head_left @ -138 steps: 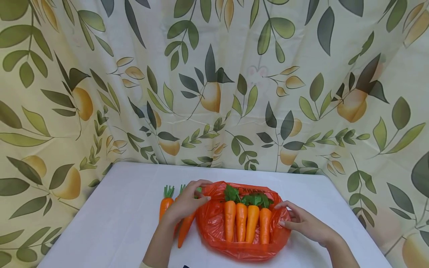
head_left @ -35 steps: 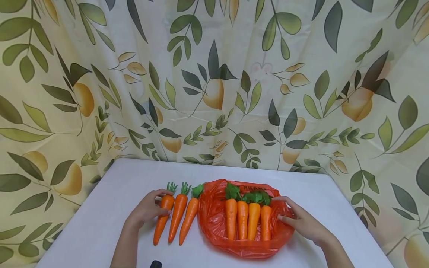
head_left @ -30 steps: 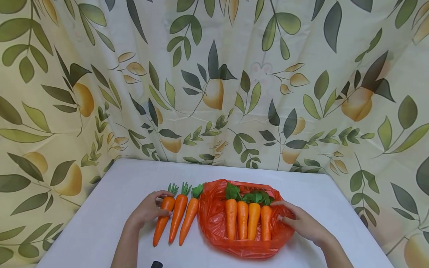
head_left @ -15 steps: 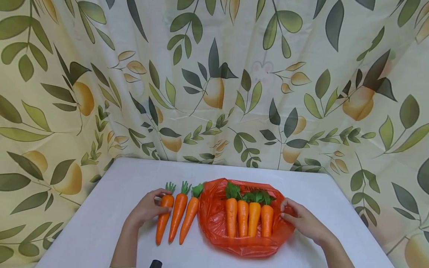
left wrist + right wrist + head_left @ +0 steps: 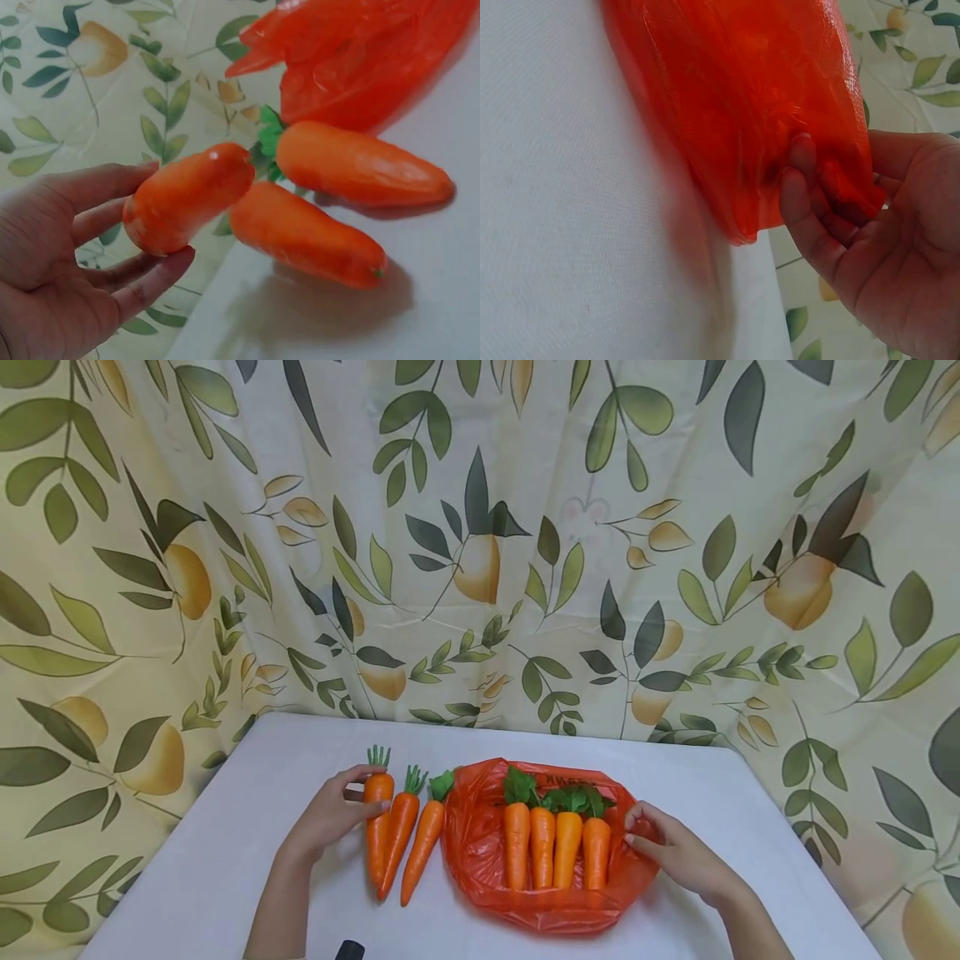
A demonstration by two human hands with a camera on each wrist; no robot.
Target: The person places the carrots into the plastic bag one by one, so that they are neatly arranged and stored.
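Observation:
My left hand [image 5: 330,810] pinches the leftmost carrot [image 5: 377,827] near its green top, thumb on one side and fingers on the other. In the left wrist view this held carrot [image 5: 191,199] is raised, its tip toward the camera. Beside it lie two more carrots, the middle one [image 5: 401,835] and one with a broad leaf [image 5: 424,847]. My right hand [image 5: 682,856] pinches the right edge of a red plastic bag [image 5: 472,852]. Thin red film [image 5: 727,97] shows between thumb and fingers in the right wrist view. Several leafy carrots [image 5: 567,852] lie side by side in the bag's mouth.
A white-covered table [image 5: 225,860] carries everything. Behind it hangs a curtain [image 5: 480,652] printed with leaves and fruit. The end of a small black object [image 5: 349,951] pokes in at the bottom edge.
My left hand has moved from the bag's left side to the leftmost carrot, then shifted it up and to the right, more upright. My right fingers have moved from inside the bag to its edge.

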